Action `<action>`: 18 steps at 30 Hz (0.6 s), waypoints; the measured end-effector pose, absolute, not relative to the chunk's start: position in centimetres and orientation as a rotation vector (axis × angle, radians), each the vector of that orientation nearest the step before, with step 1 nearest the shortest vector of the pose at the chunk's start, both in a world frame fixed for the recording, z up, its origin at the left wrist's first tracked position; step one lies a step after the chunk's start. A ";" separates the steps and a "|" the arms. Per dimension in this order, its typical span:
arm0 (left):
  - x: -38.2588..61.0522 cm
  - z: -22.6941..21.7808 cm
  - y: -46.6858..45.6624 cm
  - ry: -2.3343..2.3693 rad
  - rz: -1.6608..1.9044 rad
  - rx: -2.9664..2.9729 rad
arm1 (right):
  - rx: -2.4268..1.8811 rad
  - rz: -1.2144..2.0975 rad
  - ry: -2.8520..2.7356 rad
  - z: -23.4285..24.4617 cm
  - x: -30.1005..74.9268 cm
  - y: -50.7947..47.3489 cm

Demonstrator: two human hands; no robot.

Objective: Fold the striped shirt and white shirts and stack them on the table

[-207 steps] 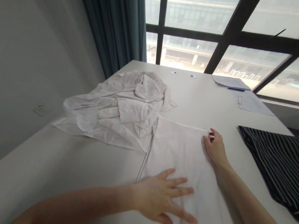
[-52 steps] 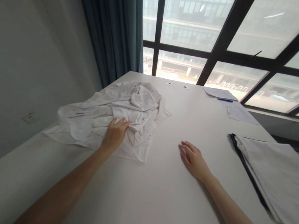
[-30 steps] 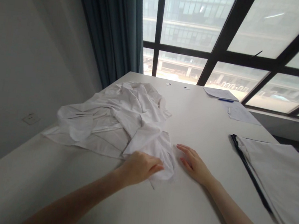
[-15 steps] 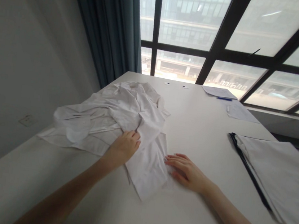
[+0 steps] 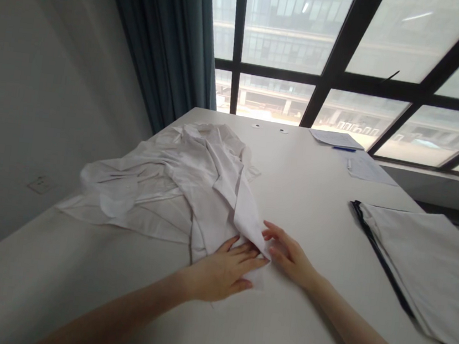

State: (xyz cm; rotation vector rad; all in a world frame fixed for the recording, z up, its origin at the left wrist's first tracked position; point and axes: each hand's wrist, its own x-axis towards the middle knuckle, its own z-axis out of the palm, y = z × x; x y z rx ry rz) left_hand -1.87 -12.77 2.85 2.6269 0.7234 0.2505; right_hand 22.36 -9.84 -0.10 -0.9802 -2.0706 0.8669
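Note:
A crumpled heap of white cloths lies on the left half of the white table. One white cloth is drawn out of the heap toward me. My left hand lies flat on its near end, fingers stretched out. My right hand touches the cloth's right edge from the side; its fingers curl at the hem, which rises in a small peak there.
A folded white cloth lies on a dark striped one at the right edge. Papers and a blue pen sit at the far right near the window. A dark curtain hangs at the back left.
My left hand pulled one cloth out of the heap toward me, then slid down onto its near end. My right hand moved left to its edge and lifted the hem.

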 end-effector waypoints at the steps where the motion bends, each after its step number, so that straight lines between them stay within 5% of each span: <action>1: -1.9 3.0 -13.0 0.695 0.236 2.634 | -0.983 0.845 -2.138 0.0 22.2 -9.8; 11: -2.5 4.3 -12.0 0.774 0.406 2.447 | -1.160 1.102 -1.695 -0.2 22.8 -9.1; 18: -2.9 2.8 -11.3 1.101 0.267 2.751 | -1.348 0.756 -1.131 0.6 28.6 -5.7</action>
